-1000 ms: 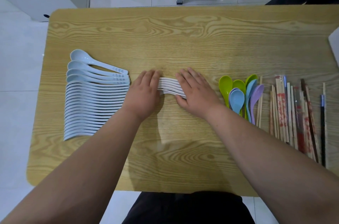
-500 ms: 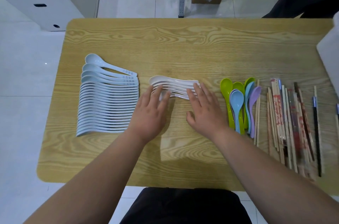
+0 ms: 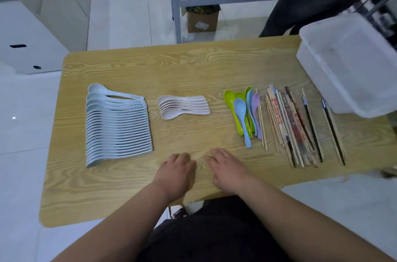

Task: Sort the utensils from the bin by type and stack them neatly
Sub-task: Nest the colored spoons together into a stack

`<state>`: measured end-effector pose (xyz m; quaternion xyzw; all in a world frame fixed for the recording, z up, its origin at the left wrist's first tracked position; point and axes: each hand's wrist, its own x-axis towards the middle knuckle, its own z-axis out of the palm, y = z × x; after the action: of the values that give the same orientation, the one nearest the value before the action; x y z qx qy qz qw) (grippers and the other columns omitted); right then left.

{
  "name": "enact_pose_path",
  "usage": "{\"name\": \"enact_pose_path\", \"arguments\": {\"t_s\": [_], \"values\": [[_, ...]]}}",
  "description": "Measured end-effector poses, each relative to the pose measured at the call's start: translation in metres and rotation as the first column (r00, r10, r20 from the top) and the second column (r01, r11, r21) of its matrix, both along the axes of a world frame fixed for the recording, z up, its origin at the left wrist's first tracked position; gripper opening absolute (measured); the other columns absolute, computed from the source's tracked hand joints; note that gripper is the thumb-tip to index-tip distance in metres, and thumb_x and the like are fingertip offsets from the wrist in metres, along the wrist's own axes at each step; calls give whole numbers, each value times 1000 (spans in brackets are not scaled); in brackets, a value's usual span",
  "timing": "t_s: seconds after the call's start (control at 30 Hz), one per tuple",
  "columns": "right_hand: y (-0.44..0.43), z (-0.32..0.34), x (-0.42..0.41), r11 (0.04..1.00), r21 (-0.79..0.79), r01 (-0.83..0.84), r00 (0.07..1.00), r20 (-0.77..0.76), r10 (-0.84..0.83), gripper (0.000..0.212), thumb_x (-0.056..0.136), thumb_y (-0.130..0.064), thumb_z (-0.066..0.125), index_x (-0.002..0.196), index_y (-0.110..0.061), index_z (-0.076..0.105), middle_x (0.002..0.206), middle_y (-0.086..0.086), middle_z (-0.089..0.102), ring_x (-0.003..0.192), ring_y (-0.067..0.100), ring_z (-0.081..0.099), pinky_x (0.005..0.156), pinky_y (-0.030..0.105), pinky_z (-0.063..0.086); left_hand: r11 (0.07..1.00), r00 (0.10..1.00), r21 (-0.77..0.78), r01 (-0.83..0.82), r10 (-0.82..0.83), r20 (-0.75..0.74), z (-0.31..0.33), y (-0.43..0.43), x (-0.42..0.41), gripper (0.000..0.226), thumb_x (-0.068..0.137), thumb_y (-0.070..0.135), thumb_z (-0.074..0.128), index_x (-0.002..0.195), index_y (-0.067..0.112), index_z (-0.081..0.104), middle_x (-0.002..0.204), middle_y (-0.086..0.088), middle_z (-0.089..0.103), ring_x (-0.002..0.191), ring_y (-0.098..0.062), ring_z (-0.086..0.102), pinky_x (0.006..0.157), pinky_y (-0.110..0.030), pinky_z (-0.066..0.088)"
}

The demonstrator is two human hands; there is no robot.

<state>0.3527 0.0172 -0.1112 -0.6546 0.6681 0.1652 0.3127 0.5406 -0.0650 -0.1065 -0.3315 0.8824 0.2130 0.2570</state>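
While we rest left hand (image 3: 176,170) and right hand (image 3: 227,168) loose, empty, slightly apart on light wooden bench (image 3: 193,68), nested white plastic spoons (image 3: 182,107) lie beyond, between pale-blue spoon row (image 3: 118,128) and coloured plastic spoons (image 3: 245,111); wooden chopsticks (image 3: 290,124) beside white plastic bin (image 3: 352,64).

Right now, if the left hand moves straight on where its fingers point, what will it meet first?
Probably the stack of white spoons, after a stretch of bare table; the left hand points roughly at it.
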Motion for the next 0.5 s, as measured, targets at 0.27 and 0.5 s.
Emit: {"name": "enact_pose_path", "arguments": {"t_s": [0.27, 0.5], "values": [[25, 49, -45, 992, 36, 125, 992, -17, -124, 37, 97, -31, 45, 129, -17, 56, 125, 10, 59, 113, 31, 57, 76, 35, 41, 999, 997, 34, 28, -30, 68, 20, 8, -23, 54, 92, 34, 51, 144, 24, 40, 136, -7, 51, 121, -30, 49, 98, -42, 46], [21, 53, -127, 986, -62, 153, 988, 4, -153, 37, 97, -33, 44, 127, -18, 57, 121, 7, 59, 103, 30, 60, 76, 36, 50, 994, 995, 38, -104, 104, 10, 20, 4, -100, 51, 95, 34, 49, 144, 26, 44, 137, -7, 52, 124, -29, 51, 99, -38, 46]]}}
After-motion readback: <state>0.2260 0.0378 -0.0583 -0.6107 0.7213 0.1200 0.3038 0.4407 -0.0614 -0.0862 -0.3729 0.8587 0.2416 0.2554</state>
